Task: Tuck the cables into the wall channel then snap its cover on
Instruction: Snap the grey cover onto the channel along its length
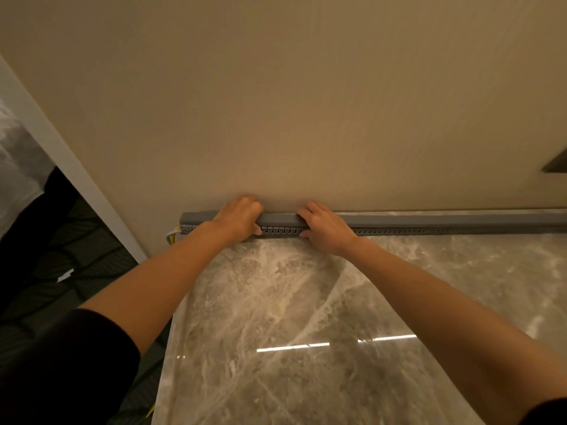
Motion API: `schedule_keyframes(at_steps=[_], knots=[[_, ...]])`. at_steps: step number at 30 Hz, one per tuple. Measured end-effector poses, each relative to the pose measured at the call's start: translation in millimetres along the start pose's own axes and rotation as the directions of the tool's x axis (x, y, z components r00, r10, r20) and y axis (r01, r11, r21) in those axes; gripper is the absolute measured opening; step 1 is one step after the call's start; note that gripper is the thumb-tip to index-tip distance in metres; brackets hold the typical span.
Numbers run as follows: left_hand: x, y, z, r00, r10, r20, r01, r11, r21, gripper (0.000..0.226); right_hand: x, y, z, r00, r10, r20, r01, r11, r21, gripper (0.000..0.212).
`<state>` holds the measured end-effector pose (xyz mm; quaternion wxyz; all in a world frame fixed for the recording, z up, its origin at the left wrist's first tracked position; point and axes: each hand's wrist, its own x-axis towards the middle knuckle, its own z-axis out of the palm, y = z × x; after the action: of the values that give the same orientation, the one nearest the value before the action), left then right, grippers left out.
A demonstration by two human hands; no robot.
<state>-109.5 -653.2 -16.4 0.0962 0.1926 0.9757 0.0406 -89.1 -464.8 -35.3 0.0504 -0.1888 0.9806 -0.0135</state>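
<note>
The beige wall (276, 102) is being met by the marble surface (306, 302), and the grey slotted channel (429, 230) is being run along that seam from 9 to 3 o'clock. The cover (399, 220) is being squeezed down on top by the left hand (237, 217) and right hand (325, 231), fingers curled over it and thumbs underneath, probably so the clips catch. The inside is being hidden. Only the yellow and white cables (172, 236) are being shown, poking out at the 9 o'clock end.

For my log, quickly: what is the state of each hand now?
Left hand: closed, holding the cover.
Right hand: closed, holding the cover.
</note>
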Motion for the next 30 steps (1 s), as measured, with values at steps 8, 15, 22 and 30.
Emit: schedule_keyframes(at_steps=[8,15,22,30], knots=[[-10,2,-2,0.997,0.011,-0.080,-0.007,0.999,0.049,0.034,2,2,-12,1.000,0.015,-0.019,-0.013,0.997,0.077,0.032],[-13,1,4,0.997,0.001,-0.073,-0.001,1.000,0.005,0.030,-2,-2,-12,0.999,0.039,-0.022,-0.037,0.993,0.110,0.033],[-5,-1,5,0.998,-0.038,-0.050,0.031,0.991,-0.134,0.029,7,-4,-12,0.997,0.080,-0.003,-0.076,0.961,0.265,0.037],[-3,-3,11,0.994,-0.091,-0.063,0.068,0.953,-0.296,0.032,10,-5,-3,0.994,0.112,0.008,-0.108,0.927,0.358,0.039]])
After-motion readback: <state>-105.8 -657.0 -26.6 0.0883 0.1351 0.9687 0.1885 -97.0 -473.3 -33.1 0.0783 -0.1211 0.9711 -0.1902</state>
